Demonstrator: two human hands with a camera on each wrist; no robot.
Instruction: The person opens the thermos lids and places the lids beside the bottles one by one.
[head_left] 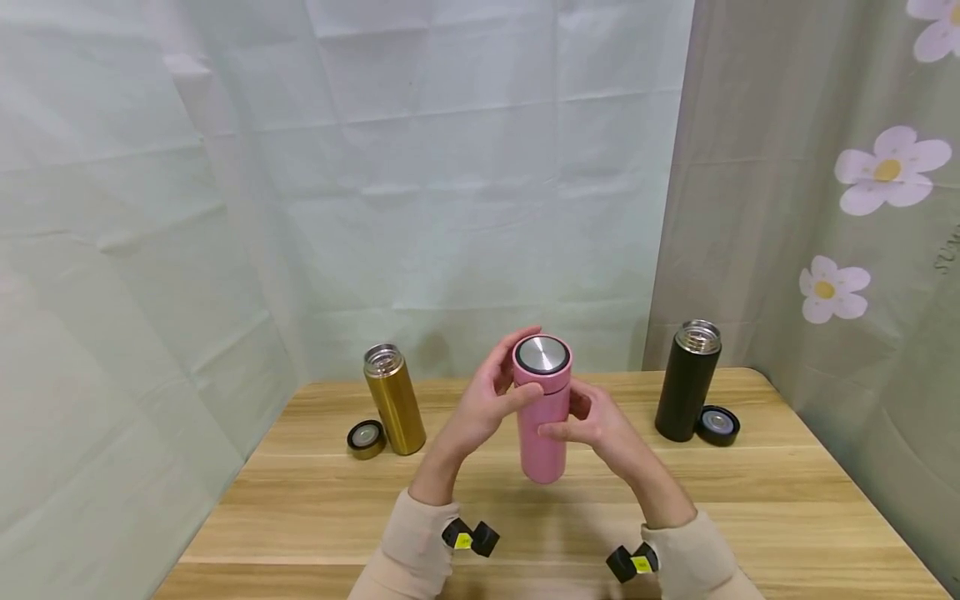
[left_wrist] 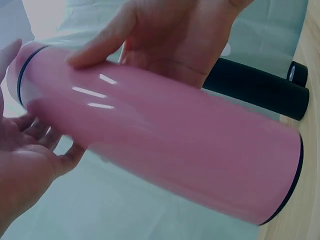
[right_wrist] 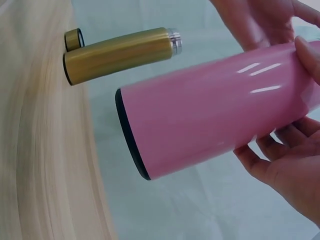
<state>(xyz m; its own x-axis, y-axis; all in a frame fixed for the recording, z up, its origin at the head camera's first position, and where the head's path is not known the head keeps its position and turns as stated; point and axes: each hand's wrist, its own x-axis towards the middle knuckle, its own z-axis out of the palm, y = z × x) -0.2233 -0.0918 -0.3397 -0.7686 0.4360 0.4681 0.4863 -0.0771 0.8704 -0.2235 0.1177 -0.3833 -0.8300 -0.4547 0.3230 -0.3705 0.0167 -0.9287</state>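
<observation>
Both forearms, in beige sleeves, reach forward and angle inward so the hands meet in front of the body. The left hand (head_left: 487,400) is raised, fingers curled, thumb pressing inward toward the right. The right hand (head_left: 592,421) sits slightly lower, fingers curled, index finger pointing toward the left hand, both gripping.

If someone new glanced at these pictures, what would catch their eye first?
Most likely the pink flask, capped with a silver-topped lid and held above the middle of the wooden table by the left hand near the lid and the right hand on the body. Next, the uncapped gold flask at far left and black flask at far right.
</observation>
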